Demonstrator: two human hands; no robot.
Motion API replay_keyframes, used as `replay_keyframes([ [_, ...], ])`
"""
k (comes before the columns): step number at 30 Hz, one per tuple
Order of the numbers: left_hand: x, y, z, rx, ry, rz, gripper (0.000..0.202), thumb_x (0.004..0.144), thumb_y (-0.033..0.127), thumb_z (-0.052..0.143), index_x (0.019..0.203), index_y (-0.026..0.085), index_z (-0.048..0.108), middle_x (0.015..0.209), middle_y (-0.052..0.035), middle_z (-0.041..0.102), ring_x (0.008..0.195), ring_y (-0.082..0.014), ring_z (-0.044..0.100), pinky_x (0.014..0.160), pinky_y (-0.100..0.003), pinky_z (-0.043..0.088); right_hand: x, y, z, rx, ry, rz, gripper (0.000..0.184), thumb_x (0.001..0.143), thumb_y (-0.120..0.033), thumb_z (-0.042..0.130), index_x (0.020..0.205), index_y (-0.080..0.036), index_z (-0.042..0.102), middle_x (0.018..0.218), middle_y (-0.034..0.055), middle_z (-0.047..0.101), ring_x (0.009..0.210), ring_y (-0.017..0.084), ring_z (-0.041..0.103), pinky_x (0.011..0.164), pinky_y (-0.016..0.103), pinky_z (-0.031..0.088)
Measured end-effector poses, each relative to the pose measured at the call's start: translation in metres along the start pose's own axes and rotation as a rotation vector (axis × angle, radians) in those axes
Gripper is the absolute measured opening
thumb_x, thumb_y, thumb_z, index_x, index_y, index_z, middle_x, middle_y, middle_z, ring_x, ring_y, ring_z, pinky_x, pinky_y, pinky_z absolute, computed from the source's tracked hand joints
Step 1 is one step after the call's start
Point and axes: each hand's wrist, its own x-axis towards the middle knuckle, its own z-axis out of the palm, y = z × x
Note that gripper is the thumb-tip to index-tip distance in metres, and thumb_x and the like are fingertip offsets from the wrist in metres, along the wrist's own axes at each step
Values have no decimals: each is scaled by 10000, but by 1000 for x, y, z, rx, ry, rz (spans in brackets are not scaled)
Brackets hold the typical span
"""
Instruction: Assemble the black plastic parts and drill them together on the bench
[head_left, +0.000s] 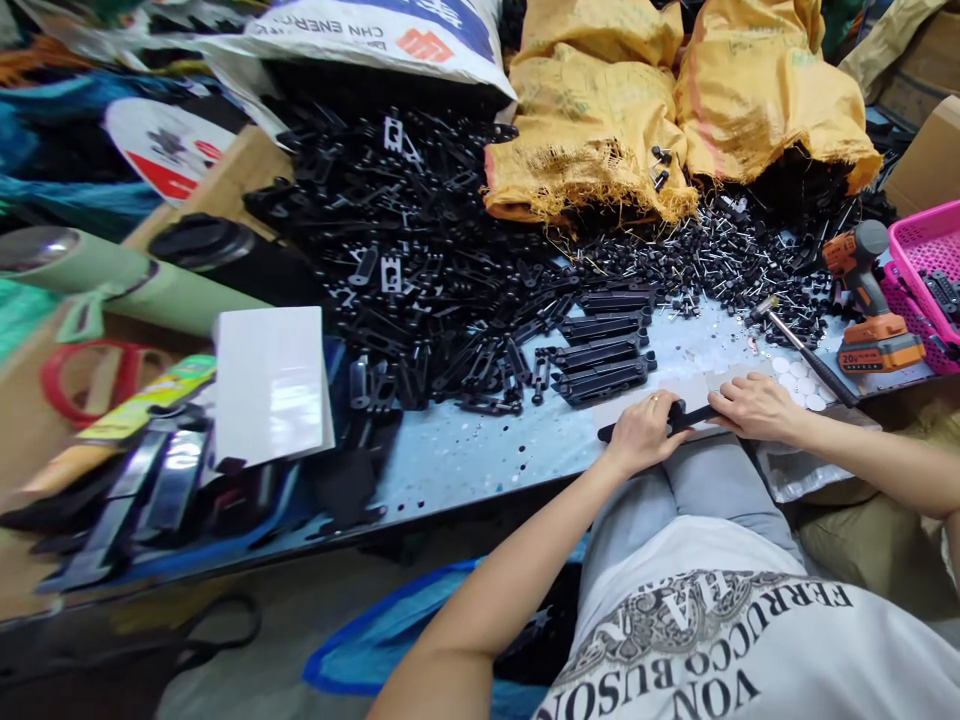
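At the table's front edge my left hand [643,432] is closed around a long black plastic part [700,415]. My right hand [756,405] has its fingers bent over the other end of the same part. The part lies level, low over a pale strip on the blue tabletop [465,450]; my fingers hide much of it. Just beyond my left hand several similar black parts [604,360] lie side by side in a stack. White round discs [801,382] and a hammer [806,350] lie beyond my right hand.
A heap of loose black parts [420,270] covers the back left. Black-headed screws [735,250] spill from yellow sacks [592,110]. An orange cordless drill [874,300] and pink basket [922,240] stand right. A white box [270,385], scissors [82,385] and green tumbler [127,280] are left.
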Motion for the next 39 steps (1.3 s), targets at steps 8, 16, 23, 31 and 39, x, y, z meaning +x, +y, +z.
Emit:
replay_keyframes([
  [8,2,-1,-1,-30,9,-70,378,755,451,628,1001,195,496,895,-49,624,832,-219,624,715,-314,468,2,0,4,-6,56,24,373,974,-419,293,978,-160,562,846,92,606,758,183,540,664,300,250],
  [16,62,-4,-7,58,-162,27,427,824,489,538,1117,178,532,1083,-103,591,1041,-242,543,871,-344,431,-9,30,53,126,146,19,399,938,-483,381,908,-151,600,845,81,608,816,185,540,689,288,308],
  [23,173,-23,4,242,-63,-212,282,845,46,381,981,95,624,1071,-174,576,1058,-248,503,880,-372,405,-3,63,69,265,201,143,341,966,-373,349,980,-171,623,902,86,621,870,185,529,768,294,365],
  [31,147,-15,-12,128,171,-230,233,893,154,406,959,115,625,1057,-154,596,1003,-244,547,842,-354,437,91,124,56,60,54,449,274,898,-137,380,1051,-127,607,1034,149,597,972,241,495,798,327,352],
  [39,-10,-32,-22,-420,559,-423,206,851,350,509,873,178,619,815,-34,658,702,-142,632,682,-266,510,65,98,37,318,459,379,317,887,-239,468,1176,-142,558,1156,139,564,1058,237,510,872,349,423],
])
